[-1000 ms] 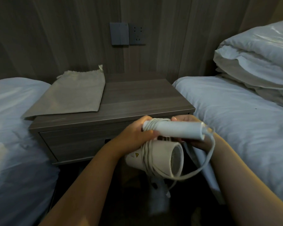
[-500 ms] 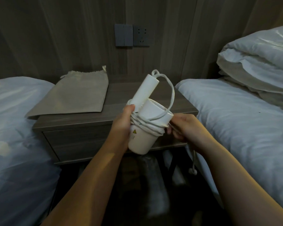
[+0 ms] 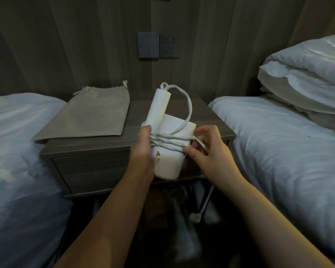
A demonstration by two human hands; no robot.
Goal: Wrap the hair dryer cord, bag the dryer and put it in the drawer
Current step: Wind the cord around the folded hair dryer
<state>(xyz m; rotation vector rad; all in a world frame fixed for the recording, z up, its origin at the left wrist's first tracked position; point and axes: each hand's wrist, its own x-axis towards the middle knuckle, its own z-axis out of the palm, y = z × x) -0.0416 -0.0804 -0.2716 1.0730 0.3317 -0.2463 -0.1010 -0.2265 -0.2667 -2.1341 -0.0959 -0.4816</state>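
head-worn view, looking forward and down, close

dryer [image 3: 169, 161]: smooth matt plastic | bag [image 3: 93, 117]: cloth | nightstand [image 3: 97, 144]: wood-grain

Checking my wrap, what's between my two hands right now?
The white hair dryer, its cord wound round the barrel, seen in the head view.

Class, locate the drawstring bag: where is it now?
In the head view, the bag lies flat on the left half of the nightstand, left of the dryer, its near corner overhanging beside the left bed.
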